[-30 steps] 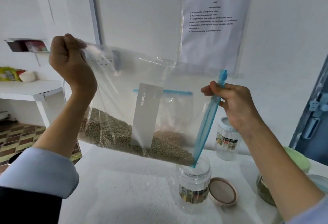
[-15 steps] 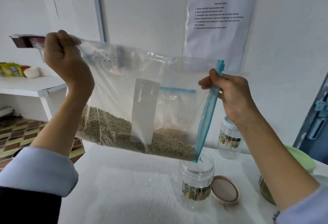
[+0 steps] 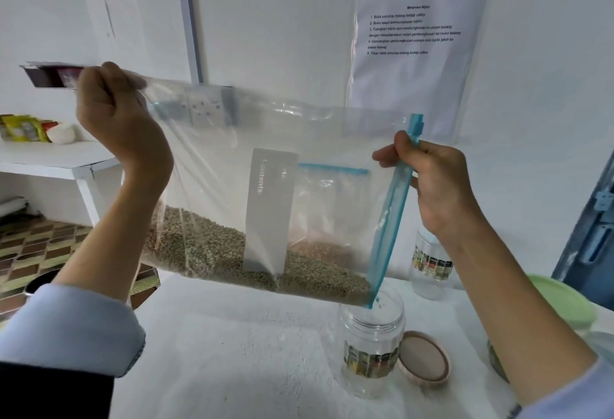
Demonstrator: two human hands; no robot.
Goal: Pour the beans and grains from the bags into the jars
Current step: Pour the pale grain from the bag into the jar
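The bag (image 3: 265, 166) hangs in the air over the counter (image 3: 232, 352), turned on its side so that its long axis runs from upper left down to lower right. The left hand (image 3: 116, 116) has its grip closed round the bag's sealed bottom corner, held high. The right hand (image 3: 435, 186) pinches the blue zip strip (image 3: 392, 216) at the mouth end, lower down and nearer the jar (image 3: 372, 345). The zip strip runs steeply downward from that grip, and its lowest corner sits just over, or just inside, the jar's open mouth; which of the two I cannot tell. The beans (image 3: 232, 252) lie in a band along the bag's lower edge, piled from under the left hand toward the low corner by the zip. So the beans lie down and to the right of the left grip, and almost straight below the right grip. As I judge it, the pour turns on that slope: raising the left end further would send the beans along the lower edge toward the corner over the jar. The jar stands upright on the counter with its lid (image 3: 425, 359) off, lying just beside it on the right. A few specks show at the jar's mouth, but whether beans are falling is unclear.
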